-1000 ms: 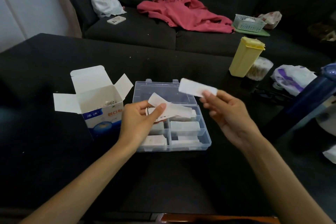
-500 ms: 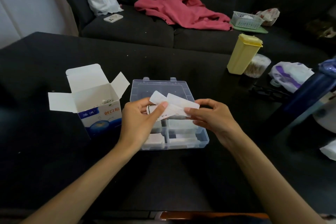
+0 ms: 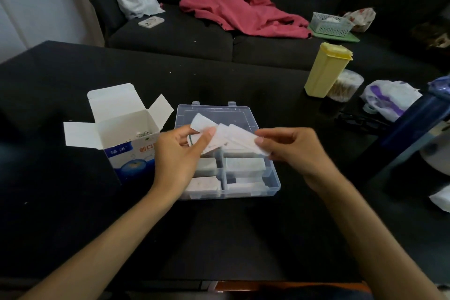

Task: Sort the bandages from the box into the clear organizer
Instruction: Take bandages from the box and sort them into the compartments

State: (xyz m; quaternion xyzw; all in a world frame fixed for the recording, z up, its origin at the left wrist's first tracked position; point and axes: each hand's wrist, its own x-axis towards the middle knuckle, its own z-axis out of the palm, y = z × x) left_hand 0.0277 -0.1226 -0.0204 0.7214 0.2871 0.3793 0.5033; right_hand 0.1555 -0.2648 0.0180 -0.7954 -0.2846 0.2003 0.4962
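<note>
Our left grip (image 3: 179, 153) pinches a fan of white paper-wrapped bandages (image 3: 214, 137) while our right grip (image 3: 292, 151) nips one strip's end, above the clear plastic compartmented organizer (image 3: 274, 184) mid-table, beside the open white-and-blue cardboard box (image 3: 121, 134).

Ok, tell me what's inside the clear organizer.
The clear organizer holds white bandage stacks in its four visible near compartments. The left hand, right hand and the held bandages cover the compartments farther back.
</note>
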